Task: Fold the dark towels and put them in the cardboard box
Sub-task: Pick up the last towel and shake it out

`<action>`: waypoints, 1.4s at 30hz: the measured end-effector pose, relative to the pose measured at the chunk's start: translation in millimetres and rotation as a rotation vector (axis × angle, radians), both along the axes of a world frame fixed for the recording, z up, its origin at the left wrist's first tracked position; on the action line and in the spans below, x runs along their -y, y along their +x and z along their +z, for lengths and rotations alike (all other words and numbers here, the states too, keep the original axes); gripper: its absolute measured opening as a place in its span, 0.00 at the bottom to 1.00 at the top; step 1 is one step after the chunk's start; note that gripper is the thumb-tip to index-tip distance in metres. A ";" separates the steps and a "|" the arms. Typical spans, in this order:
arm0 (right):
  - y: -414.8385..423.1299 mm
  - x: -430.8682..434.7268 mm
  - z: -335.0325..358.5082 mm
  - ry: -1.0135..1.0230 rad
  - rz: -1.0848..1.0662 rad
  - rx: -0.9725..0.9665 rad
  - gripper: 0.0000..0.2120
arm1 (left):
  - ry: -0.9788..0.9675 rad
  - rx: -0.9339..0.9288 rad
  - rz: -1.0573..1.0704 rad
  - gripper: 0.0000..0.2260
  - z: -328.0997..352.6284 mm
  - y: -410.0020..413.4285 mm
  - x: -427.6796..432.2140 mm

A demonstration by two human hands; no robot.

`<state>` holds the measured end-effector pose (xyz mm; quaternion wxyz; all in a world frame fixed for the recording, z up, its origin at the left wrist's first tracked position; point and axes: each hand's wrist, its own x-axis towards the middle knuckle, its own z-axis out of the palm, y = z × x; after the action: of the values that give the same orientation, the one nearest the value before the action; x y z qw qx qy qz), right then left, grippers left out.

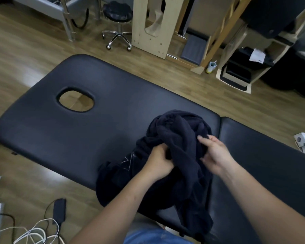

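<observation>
Massage bed (77,138) fills the view, and the dark towels (180,131) sit bunched at its near edge, spilling over it. Nothing looks folded yet, and there is no cardboard box in sight. Left hand (158,162) grips a fistful of cloth; right hand (213,154) pinches a fold beside it.

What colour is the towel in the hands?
The towel is very dark navy, nearly black; head view.
</observation>
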<state>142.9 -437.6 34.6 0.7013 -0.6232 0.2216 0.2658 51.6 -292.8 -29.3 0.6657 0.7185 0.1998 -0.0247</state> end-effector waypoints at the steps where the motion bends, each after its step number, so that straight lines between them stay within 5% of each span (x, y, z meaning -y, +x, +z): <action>1: 8.6 0.9 0.6 -0.039 -0.079 0.045 0.07 | -0.003 0.027 0.062 0.09 2.7 0.5 -6.5; 5: 28.3 18.3 24.9 -0.259 -0.219 0.266 0.10 | 0.181 0.269 0.390 0.14 31.8 0.6 -43.2; 8: 21.4 12.0 37.9 -0.282 -0.046 0.418 0.10 | 0.189 0.487 0.468 0.14 60.0 -5.4 -70.0; 11: 1.2 -8.3 34.2 -0.286 0.242 0.489 0.07 | -0.170 0.510 0.371 0.04 74.2 -8.5 -75.9; 14: -15.8 -23.6 31.1 -0.343 0.394 0.524 0.10 | -0.536 0.421 0.386 0.09 75.2 -13.8 -64.5; 18: -31.1 -32.7 36.7 -0.265 0.513 0.544 0.08 | -0.730 0.305 0.380 0.10 64.0 -24.2 -46.4; 22: -40.6 -33.8 47.6 -0.215 0.639 0.617 0.05 | -0.540 0.275 0.206 0.27 57.2 -31.2 -32.3; 26: -50.3 -31.9 53.2 -0.239 0.834 0.654 0.11 | -0.381 0.193 0.073 0.17 65.0 -27.7 -22.9; 29: -51.1 -21.8 49.7 -0.337 0.909 0.598 0.11 | -0.179 0.108 0.229 0.14 66.7 -20.8 -24.2; 32: -45.0 -11.7 45.7 -0.367 0.699 0.550 0.09 | -0.135 0.108 0.446 0.18 71.6 -16.9 -36.3; 38: -35.5 -4.2 56.1 -0.236 0.518 0.481 0.20 | -0.897 0.012 0.491 0.15 92.7 -20.3 -47.4; 42: -36.5 0.2 52.3 -0.269 0.534 0.513 0.26 | -1.008 0.009 0.464 0.14 88.6 -27.4 -42.7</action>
<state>106.3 -437.8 86.9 0.5521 -0.7916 -0.0980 0.2429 24.2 -250.1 59.3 0.9160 0.2482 0.3133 0.0330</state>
